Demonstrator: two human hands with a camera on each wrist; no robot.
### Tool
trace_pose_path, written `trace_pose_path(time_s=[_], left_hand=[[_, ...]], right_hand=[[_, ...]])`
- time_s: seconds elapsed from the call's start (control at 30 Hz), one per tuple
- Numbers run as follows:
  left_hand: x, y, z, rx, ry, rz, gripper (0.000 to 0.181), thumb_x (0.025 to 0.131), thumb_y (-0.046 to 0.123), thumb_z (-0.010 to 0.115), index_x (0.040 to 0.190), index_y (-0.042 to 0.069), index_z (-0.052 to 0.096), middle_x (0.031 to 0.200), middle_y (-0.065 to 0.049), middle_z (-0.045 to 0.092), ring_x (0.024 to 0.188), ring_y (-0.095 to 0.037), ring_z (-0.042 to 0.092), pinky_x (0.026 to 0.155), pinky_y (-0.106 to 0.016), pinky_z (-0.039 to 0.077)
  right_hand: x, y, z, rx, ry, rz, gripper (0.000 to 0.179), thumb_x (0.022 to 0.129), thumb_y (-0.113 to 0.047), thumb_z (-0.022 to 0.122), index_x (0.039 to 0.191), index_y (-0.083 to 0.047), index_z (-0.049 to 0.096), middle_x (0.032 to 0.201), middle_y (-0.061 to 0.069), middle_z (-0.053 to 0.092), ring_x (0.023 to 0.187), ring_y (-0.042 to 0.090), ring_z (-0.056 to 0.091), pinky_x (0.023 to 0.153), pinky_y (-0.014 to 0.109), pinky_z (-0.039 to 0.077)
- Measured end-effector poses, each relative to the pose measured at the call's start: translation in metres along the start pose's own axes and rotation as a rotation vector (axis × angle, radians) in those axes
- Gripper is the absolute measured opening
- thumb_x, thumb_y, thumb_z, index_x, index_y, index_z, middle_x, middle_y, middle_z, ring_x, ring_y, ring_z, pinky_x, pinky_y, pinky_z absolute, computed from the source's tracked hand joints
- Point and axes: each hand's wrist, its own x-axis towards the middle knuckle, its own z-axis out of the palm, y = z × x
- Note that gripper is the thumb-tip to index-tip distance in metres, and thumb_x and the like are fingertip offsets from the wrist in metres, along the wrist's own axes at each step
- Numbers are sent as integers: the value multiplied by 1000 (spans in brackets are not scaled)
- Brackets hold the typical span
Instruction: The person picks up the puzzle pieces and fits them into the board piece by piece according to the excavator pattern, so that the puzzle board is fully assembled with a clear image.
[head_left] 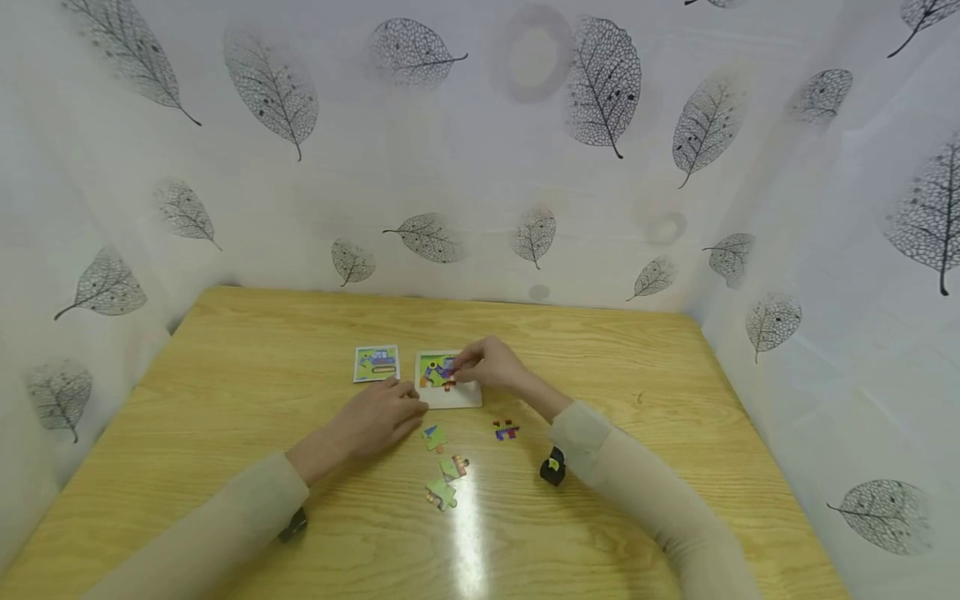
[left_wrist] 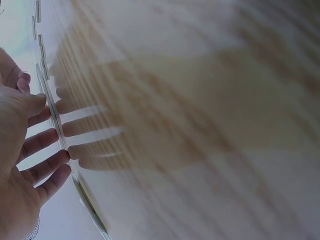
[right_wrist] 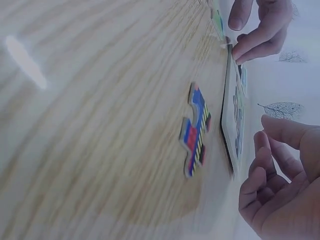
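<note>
In the head view a white puzzle board lies on the table, its upper left part covered by joined, colourful pieces. My left hand rests beside its lower left corner. In the left wrist view the fingers of this hand reach to the board's edge. My right hand is over the board's right side, fingertips right at the joined pieces. The right wrist view shows its fingers bent, thumb close to the forefinger; I cannot tell whether a piece is between them.
A picture card with a blue digger lies left of the board. Nearer me are loose puzzle pieces: a striped one, a green one and others. A small black object stands by the right sleeve. Leaf-patterned curtain encloses the table.
</note>
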Motion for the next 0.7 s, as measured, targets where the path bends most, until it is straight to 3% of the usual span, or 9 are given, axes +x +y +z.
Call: trace_pose_path(time_s=[0.2,0.53,0.7], left_hand=[[-1,0,1,4,12,3,24,103,27,66,120,13,77,117,-7,74,107,-25,69,98,-45,60],[-1,-1,3,21,53,44,21,101,23,69,117,12,78,114,-7,75,105,-25,69,96,-45,61],[-1,-1,2,18,40,42,21,102,23,68,117,12,77,114,-6,75,105,-24,69,97,-45,60]], right_hand=[[-21,8,-18,4,-7,-45,24,91,-16,80,113,-6,79,104,8,76,89,16,64,71,24,54],[-58,30,-45,-1,-11,-42,28,94,-17,79,117,-2,76,107,12,76,85,14,64,68,24,54],[-76,41,-52,11,-25,-51,29,94,-15,78,118,1,75,104,13,76,82,13,63,66,22,53]])
